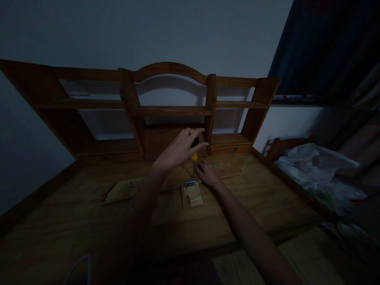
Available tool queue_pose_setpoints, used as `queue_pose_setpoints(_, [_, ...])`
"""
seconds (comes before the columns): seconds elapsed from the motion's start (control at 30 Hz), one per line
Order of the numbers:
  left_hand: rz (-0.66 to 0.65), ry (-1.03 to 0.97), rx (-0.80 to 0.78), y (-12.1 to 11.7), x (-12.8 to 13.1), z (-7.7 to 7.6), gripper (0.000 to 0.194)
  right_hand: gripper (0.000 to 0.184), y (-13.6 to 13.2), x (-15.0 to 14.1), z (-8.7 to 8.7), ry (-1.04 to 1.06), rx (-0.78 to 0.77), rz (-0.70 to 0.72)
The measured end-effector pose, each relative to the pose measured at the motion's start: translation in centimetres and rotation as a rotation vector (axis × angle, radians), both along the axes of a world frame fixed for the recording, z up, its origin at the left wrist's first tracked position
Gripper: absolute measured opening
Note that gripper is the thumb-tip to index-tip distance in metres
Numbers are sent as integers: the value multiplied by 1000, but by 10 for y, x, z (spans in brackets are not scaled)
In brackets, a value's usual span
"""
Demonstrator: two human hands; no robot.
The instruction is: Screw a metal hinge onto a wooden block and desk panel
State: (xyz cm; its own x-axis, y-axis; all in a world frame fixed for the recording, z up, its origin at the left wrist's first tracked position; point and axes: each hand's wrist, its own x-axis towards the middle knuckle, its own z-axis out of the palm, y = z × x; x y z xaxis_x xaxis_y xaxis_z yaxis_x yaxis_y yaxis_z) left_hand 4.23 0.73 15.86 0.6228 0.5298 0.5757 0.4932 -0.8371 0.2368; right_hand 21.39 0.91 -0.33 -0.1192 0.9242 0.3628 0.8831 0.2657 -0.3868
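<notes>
My left hand (180, 148) is around the handle of a screwdriver (194, 156), yellow and black, its thumb and forefinger stretched past the handle. The screwdriver stands upright with its shaft down to a small metal hinge (190, 183). That hinge lies where a short, rough-ended wood piece (193, 196) meets a long, narrow wooden plank (126, 189). Low on the plank, just right of the shaft, my right hand (207, 173) presses with bent fingers and holds it. The screwdriver's tip and any screw under it are too small and dark to make out.
The work lies on a wooden desk (261, 194). Behind it rises a wooden shelf unit (170, 111) against the wall. Plastic bags (317, 162) sit beyond the desk's right edge. A pale cable loop (80, 261) shows at lower left. The room is dim.
</notes>
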Motion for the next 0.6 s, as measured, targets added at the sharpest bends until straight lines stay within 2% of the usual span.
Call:
queue_pose_setpoints(0.07, [-8,28,-25,-2,1,0,47,31,-1,0,1,-7,-3,-5])
queue_pose_setpoints(0.27, [-171,-10,-91,3,-4,3,49,30,0,-1,0,-12,-6,-7])
queue_pose_setpoints(0.47, [-32,-63,-32,5,-3,0,51,31,0,0,0,-12,-9,8])
queue_pose_setpoints(0.6, [-85,-26,-59,3,-3,1,49,31,0,0,0,-19,-15,3])
